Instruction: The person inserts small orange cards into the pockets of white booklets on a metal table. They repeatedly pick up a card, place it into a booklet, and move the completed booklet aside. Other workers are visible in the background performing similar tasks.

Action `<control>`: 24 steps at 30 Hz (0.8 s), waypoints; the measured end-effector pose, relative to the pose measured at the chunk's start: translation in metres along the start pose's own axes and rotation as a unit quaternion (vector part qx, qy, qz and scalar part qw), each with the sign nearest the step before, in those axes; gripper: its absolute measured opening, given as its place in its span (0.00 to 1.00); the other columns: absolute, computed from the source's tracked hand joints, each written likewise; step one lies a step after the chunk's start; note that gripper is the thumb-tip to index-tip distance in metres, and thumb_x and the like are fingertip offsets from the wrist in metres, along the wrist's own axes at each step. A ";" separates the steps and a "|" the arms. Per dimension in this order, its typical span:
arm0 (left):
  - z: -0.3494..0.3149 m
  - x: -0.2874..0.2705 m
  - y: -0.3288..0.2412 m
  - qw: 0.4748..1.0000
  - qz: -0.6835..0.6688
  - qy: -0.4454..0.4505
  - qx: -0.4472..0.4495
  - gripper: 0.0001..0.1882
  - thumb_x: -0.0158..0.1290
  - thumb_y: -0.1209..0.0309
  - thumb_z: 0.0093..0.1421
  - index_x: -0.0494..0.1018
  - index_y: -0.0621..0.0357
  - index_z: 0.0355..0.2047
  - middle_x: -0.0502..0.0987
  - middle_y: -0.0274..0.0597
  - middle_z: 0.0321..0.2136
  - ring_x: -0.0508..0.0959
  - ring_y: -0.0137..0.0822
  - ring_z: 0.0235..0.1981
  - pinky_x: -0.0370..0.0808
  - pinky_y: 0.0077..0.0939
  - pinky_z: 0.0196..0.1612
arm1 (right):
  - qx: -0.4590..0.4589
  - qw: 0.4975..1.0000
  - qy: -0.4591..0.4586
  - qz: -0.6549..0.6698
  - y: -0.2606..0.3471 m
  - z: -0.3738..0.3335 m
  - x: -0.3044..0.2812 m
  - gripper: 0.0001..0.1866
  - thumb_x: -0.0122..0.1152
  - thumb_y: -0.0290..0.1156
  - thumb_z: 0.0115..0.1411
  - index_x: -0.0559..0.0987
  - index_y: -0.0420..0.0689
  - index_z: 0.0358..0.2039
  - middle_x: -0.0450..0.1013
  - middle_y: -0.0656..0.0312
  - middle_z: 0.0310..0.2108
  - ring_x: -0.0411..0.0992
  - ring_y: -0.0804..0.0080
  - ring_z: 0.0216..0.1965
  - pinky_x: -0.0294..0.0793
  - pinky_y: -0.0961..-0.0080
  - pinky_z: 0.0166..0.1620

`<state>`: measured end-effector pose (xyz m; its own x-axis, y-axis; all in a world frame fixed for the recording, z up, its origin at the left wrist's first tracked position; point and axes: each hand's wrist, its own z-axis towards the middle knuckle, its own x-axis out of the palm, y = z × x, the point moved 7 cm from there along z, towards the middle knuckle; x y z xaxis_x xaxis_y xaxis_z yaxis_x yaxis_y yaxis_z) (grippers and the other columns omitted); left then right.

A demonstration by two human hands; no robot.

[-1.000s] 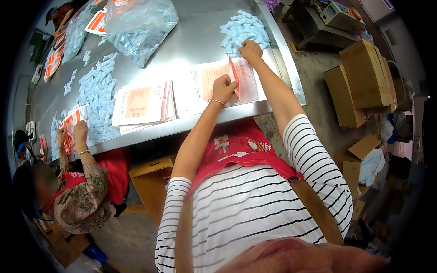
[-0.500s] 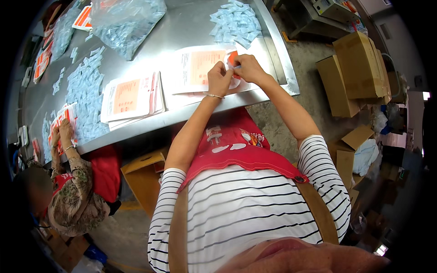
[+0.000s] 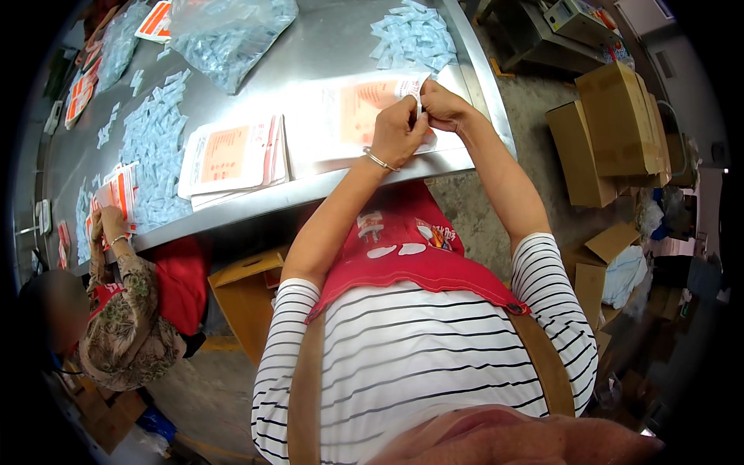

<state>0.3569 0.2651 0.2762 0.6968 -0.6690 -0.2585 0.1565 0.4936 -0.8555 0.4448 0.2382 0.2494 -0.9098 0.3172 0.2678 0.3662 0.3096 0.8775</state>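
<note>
By the near right corner of the tabletop (image 3: pixel 333 39), the left hand (image 3: pixel 399 130) and right hand (image 3: pixel 445 107) pinch the pouch's (image 3: pixel 364 116) raised end, fingers narrow; any sachet between them is hidden. Apparently the mouth is being worked; next calls for keeping it parted.

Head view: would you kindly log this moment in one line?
left hand: pinching white-and-orange pouch | right hand: pinching pouch, beside left | beyond: blue packet pile | leftward: pouch stack
</note>
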 end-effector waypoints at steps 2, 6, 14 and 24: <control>0.000 -0.005 -0.013 1.000 0.005 -0.021 0.010 0.11 0.52 0.74 0.49 0.61 0.62 0.17 0.63 0.42 0.11 0.64 0.33 0.13 0.62 0.25 0.17 | -0.001 0.999 -0.013 -0.039 0.000 0.001 0.000 0.24 0.38 0.08 0.43 0.67 0.34 0.43 0.69 0.54 0.37 0.70 0.65 0.39 0.73 0.74 0.41; 0.000 -0.023 -0.028 0.997 0.048 -0.053 0.043 0.11 0.51 0.74 0.49 0.60 0.62 0.16 0.63 0.42 0.11 0.64 0.35 0.13 0.62 0.27 0.17 | -0.044 0.991 -0.028 -0.123 0.009 0.002 0.010 0.20 0.41 0.16 0.48 0.67 0.35 0.44 0.69 0.56 0.36 0.68 0.70 0.38 0.73 0.76 0.39; 0.008 -0.092 -0.067 0.939 0.188 -0.218 0.187 0.09 0.51 0.78 0.45 0.61 0.62 0.16 0.65 0.43 0.15 0.66 0.41 0.19 0.63 0.31 0.22 | -0.230 0.876 -0.038 -0.421 0.061 -0.025 0.073 0.17 0.44 0.29 0.55 0.68 0.32 0.43 0.69 0.52 0.33 0.69 0.69 0.35 0.69 0.73 0.38; -0.001 -0.114 -0.101 0.915 0.247 -0.192 0.254 0.08 0.51 0.79 0.40 0.61 0.60 0.16 0.63 0.43 0.15 0.64 0.43 0.19 0.61 0.35 0.23 | -0.473 0.541 -0.061 -0.692 0.071 -0.036 0.124 0.13 0.49 0.22 0.47 0.71 0.35 0.36 0.69 0.46 0.36 0.66 0.50 0.41 0.64 0.62 0.44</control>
<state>0.2612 0.2909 0.3914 0.9499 -0.0978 -0.2968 -0.0071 0.9428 -0.3334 0.3509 0.2672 0.3591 -0.1432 0.4423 -0.8854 -0.9669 -0.2535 0.0298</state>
